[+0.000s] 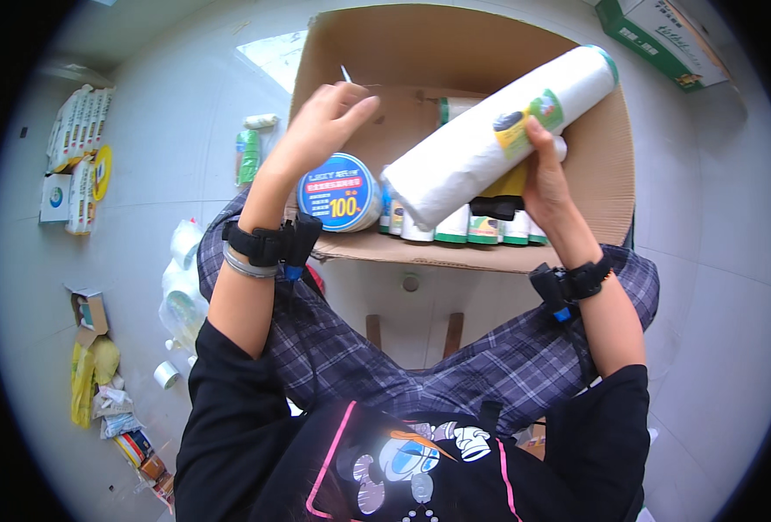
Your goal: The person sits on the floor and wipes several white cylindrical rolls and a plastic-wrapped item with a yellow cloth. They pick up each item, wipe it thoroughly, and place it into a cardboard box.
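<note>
My right hand (545, 178) grips a long white roll of plastic bags (463, 157) with a green and yellow label, thumb on top. The roll is tilted, its far end up to the right, above an open cardboard box (359, 43). My left hand (329, 120) is raised over the box's left side, fingers curled; a thin white strip (345, 75) shows beyond the fingertips, and whether it is held is unclear. Below that hand sits a round roll with a blue label (339, 193). Several smaller white and green rolls (452, 226) stand along the box's near side, partly hidden by the big roll.
A green and white carton (664, 39) lies at the far right. On the left floor are stacked white packs (81, 126), a yellow ring (102, 172), green rolls (247, 157), clear plastic bags (183, 291) and a small white roll (166, 375). My crossed legs border the box's near edge.
</note>
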`<state>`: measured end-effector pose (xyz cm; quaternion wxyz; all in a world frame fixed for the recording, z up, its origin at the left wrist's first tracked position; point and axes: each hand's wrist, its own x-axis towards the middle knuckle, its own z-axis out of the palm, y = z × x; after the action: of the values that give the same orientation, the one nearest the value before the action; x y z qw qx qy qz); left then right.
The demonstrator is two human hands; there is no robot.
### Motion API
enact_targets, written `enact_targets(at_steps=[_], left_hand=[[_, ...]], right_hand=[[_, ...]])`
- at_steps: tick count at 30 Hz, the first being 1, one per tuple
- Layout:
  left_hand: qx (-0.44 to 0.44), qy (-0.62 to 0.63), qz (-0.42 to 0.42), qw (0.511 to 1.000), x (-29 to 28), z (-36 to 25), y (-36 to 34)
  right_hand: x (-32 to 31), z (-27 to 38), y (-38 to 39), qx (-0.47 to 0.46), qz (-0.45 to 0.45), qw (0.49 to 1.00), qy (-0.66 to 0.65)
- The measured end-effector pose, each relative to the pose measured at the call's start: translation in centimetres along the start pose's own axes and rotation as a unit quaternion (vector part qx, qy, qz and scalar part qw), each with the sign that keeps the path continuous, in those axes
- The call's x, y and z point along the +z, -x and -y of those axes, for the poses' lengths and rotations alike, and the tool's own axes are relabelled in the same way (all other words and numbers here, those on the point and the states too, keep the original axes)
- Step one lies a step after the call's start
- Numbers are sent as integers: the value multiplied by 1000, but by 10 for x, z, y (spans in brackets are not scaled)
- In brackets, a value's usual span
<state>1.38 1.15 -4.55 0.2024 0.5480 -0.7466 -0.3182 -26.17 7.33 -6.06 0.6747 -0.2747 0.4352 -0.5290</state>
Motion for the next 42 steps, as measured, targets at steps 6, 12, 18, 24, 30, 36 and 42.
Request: enact_targets(at_steps=[6, 12, 18, 24, 30, 36, 42], left_hand=[[-184, -267, -4, 946, -23, 79, 38], [-333, -138, 197, 912, -11, 90, 63], [-315, -192, 146, 918, 2, 88, 60], [-374, -215, 110, 896, 10, 96, 47], [-353, -241, 74, 901, 6, 111, 32], [-368, -254, 101, 889, 11, 99, 22], [-380, -204, 107, 896, 12, 103, 28]], right_hand=[[-7, 5, 5, -11, -22, 999, 35], [-8, 4, -1, -18, -17, 999, 39], [-6, -1, -2, 6, -9, 999, 34], [-3, 0, 6, 19, -46, 998, 49], [-6, 5, 3, 15, -20, 1000, -14], [-8, 9, 0, 15, -11, 998, -63], [-11, 13, -1, 24, 21, 997, -70]])
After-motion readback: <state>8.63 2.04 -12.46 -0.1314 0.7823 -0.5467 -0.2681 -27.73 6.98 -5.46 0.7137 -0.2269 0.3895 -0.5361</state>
